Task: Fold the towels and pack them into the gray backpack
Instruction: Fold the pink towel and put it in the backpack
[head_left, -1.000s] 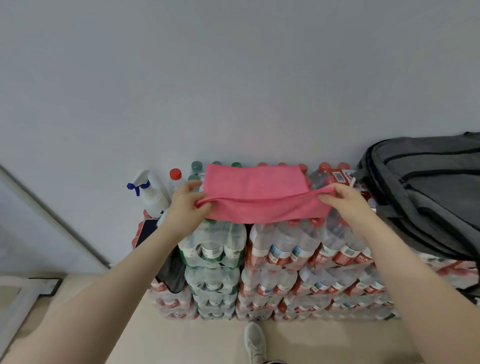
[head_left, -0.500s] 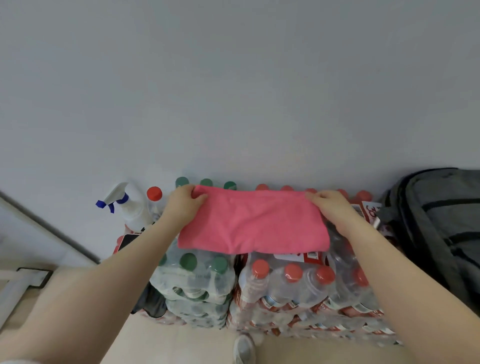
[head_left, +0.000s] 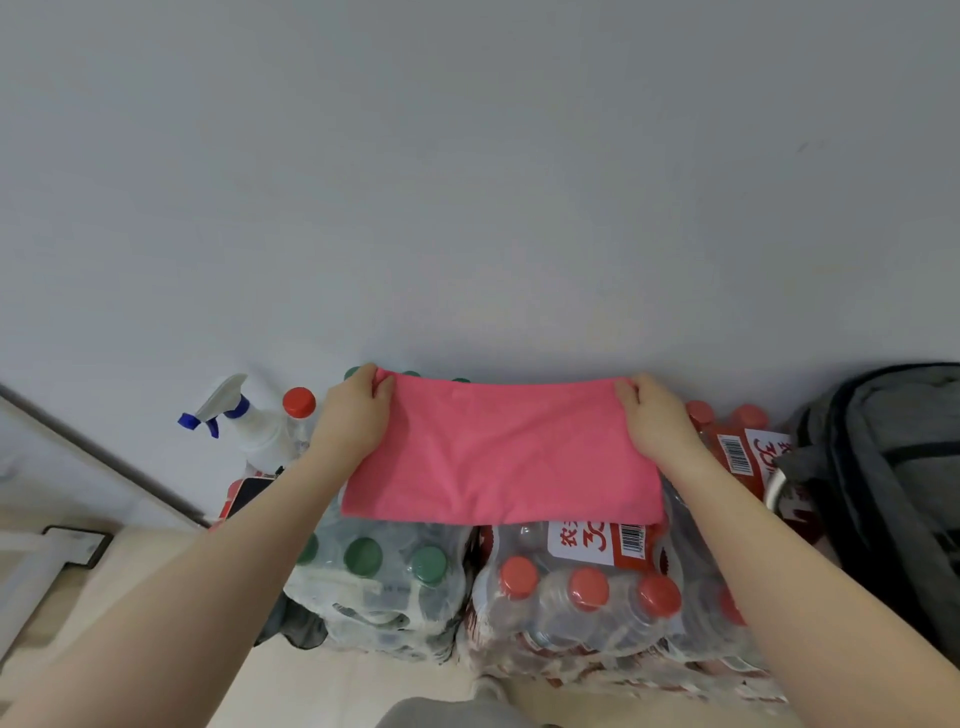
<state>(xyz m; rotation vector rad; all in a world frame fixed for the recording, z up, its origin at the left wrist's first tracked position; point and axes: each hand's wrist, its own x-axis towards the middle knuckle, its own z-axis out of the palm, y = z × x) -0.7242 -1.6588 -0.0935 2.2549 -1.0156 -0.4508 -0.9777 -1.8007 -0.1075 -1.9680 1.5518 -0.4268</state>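
Note:
A pink towel (head_left: 498, 452) lies folded in half on top of stacked packs of water bottles, its far edge against the wall. My left hand (head_left: 350, 415) pinches its far left corner. My right hand (head_left: 657, 421) pinches its far right corner. The gray backpack (head_left: 893, 478) sits on the bottle packs at the right edge of the view, only partly in frame.
Green-capped bottle packs (head_left: 384, 582) and red-capped bottle packs (head_left: 587, 597) form the surface under the towel. A white spray bottle (head_left: 244, 421) and a red-capped bottle (head_left: 298, 402) stand at the left by the wall. A dark phone (head_left: 249, 493) lies near them. Pale floor lies below.
Both hands carried the towel's near edge over to the far edge by the wall, folding it in half. The view tilted down and shifted left, leaving less of the backpack in frame.

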